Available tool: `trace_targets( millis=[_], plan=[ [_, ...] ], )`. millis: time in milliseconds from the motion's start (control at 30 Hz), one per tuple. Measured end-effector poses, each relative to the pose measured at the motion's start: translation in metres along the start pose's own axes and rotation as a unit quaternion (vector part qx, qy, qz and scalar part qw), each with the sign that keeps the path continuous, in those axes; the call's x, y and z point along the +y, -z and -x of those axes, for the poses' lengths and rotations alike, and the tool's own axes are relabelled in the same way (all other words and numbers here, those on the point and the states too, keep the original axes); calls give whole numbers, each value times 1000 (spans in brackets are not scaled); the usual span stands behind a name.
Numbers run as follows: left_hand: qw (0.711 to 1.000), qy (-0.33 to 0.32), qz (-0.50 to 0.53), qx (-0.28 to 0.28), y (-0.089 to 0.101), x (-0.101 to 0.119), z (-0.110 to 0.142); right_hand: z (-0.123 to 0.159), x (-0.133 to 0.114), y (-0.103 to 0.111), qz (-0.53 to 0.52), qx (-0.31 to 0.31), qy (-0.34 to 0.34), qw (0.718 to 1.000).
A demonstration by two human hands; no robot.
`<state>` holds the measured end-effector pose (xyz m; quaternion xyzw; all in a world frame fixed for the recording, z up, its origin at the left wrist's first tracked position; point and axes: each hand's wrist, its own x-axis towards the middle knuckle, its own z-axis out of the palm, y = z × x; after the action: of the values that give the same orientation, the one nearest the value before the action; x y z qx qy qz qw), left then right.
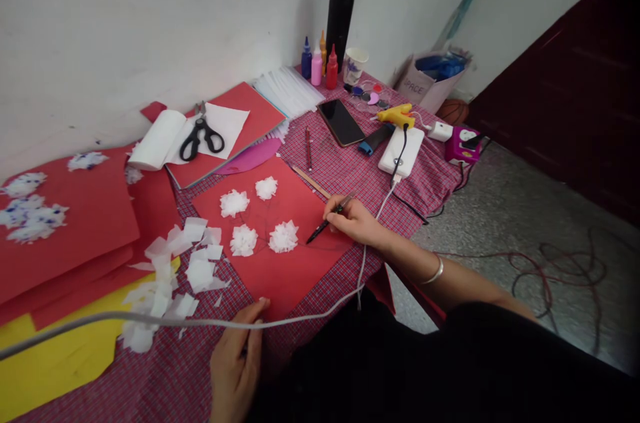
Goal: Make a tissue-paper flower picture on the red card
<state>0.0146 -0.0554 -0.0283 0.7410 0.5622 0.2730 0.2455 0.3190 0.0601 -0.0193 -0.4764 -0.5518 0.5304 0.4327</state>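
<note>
My right hand (354, 220) is closed on a black pen (327, 222), its tip touching a red paper sheet (280, 270) near the sheet's right edge. Several white tissue flowers (283, 236) are stuck on that sheet, joined by thin drawn lines. My left hand (235, 363) rests at the sheet's near corner, fingers stretched flat on the checked cloth. A white cable (190, 323) crosses just over its fingertips. Loose white tissue pieces (167, 276) lie to the left of the sheet.
Black scissors (201, 136) lie on a tissue roll and red card at the back. A phone (341, 122), yellow glue gun (397, 115), white power bank (401, 151), paint bottles (317, 65) and a black flask (342, 6) stand further back. Red and yellow sheets (60, 236) overlap at left.
</note>
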Motion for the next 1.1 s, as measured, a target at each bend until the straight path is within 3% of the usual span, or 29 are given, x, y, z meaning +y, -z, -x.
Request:
trace_targets(
  millis=[300, 667, 1100],
  plan=[
    [1000, 1, 2, -1, 1, 0, -1, -2, 1, 0, 14, 29, 27, 999],
    [1000, -12, -13, 13, 0, 1, -1, -4, 4, 1, -5, 81, 1, 997],
    [1000, -21, -11, 19, 0, 1, -1, -2, 6, 1, -39, 98, 21, 994]
  ],
)
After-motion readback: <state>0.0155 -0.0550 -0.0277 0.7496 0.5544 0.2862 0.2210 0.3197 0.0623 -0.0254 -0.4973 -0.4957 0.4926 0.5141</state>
